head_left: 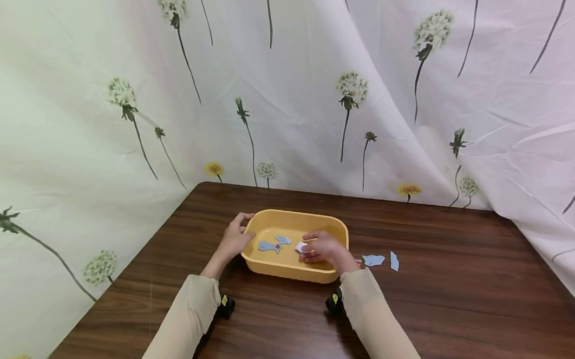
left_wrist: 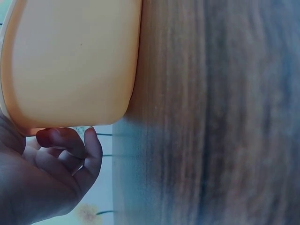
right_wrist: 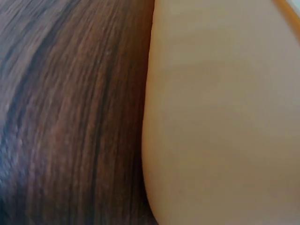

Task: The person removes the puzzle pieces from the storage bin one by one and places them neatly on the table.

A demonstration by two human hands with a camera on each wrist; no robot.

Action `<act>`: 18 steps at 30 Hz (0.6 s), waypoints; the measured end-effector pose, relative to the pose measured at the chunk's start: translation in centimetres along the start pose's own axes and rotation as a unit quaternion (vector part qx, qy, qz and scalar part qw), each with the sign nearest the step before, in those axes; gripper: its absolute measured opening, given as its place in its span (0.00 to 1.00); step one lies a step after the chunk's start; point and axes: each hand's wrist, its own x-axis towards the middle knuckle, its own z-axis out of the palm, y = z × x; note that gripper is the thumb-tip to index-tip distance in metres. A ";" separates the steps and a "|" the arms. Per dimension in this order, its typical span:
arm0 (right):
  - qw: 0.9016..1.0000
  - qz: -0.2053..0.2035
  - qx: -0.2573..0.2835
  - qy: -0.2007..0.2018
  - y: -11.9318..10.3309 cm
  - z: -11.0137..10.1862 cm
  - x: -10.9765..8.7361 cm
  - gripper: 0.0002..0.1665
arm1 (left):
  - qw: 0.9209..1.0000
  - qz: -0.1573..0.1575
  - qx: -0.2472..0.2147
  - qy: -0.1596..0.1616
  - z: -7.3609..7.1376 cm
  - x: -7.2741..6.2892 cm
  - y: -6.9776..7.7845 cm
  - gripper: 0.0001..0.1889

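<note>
A yellow plastic basin (head_left: 283,270) stands on the table. My left hand (head_left: 234,236) holds its left end, thumb over the rim and fingers curled along the outside; the left wrist view shows that hand (left_wrist: 61,164) against the basin's end. My right hand (head_left: 326,249) reaches inside from the right, pinching a small white-and-blue paper scrap (head_left: 301,247) at its fingertips. Two light-blue torn scraps lie in the basin left of it: a longer scrap (head_left: 268,247) with a reddish spot and a smaller scrap (head_left: 283,239). In the right wrist view only the basin's side (right_wrist: 211,117) shows.
Right of the basin, a blue torn scrap (head_left: 373,260) and a narrow scrap (head_left: 394,261) lie on the dark wooden table (head_left: 457,297). Part of another piece shows beside the right wrist. A dandelion-print cloth (head_left: 300,120) hangs behind the table's far edge.
</note>
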 end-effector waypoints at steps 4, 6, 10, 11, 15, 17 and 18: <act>1.000 -0.010 -0.008 0.009 0.4 0.0 0.3 0.23 | 1.000 -0.001 0.000 0.000 0.0 0.0 -0.1 0.27; 1.000 -0.023 -0.009 0.001 0.7 -0.2 0.6 0.20 | 1.000 -0.001 -0.001 -0.001 0.0 -0.1 -0.1 0.27; 0.999 -0.026 -0.024 0.008 0.7 -0.1 0.7 0.16 | 1.000 0.001 -0.002 -0.001 0.0 0.0 -0.2 0.27; 0.999 -0.026 -0.028 0.010 0.6 -0.1 0.6 0.16 | 1.000 0.001 -0.003 -0.001 0.0 0.0 -0.2 0.27; 0.998 -0.021 -0.052 0.026 0.2 0.3 0.0 0.14 | 1.000 0.000 -0.005 0.000 0.0 0.0 -0.2 0.27; 0.998 -0.027 -0.058 0.023 0.1 0.4 -0.3 0.13 | 1.000 -0.004 -0.005 0.001 0.0 0.0 -0.1 0.27; 0.998 -0.033 -0.058 0.020 0.1 0.4 -0.4 0.13 | 1.000 -0.002 -0.003 0.001 0.0 0.0 -0.1 0.27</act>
